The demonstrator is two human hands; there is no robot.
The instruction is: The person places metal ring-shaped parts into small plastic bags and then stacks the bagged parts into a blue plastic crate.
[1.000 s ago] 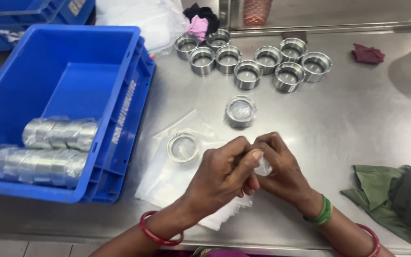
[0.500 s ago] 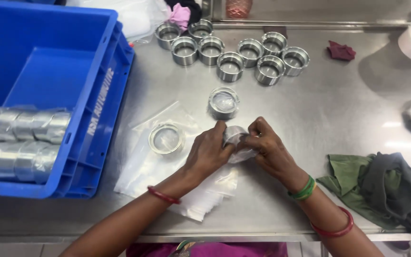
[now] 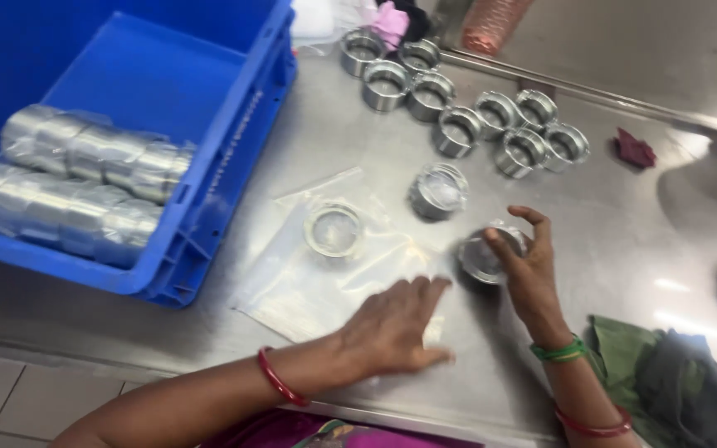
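My right hand [image 3: 529, 270] grips a bagged metal ring [image 3: 485, 255] just above the steel table. My left hand [image 3: 392, 323] lies flat, fingers spread, on the near edge of a stack of clear plastic bags [image 3: 309, 278]. A bare metal ring [image 3: 334, 229] rests on those bags. Another wrapped ring [image 3: 439, 190] stands on the table just beyond my right hand.
A blue crate [image 3: 209, 133] at the left holds rows of wrapped rings [image 3: 85, 191]. Several unwrapped rings [image 3: 491, 120] stand at the back of the steel table [image 3: 641, 241]. Green and dark cloths [image 3: 665, 377] lie at the right, a small red rag [image 3: 634, 149] farther back.
My hands, which were together working on one ring in a bag, have parted. The right keeps the bagged ring; the left has dropped flat onto the bags.
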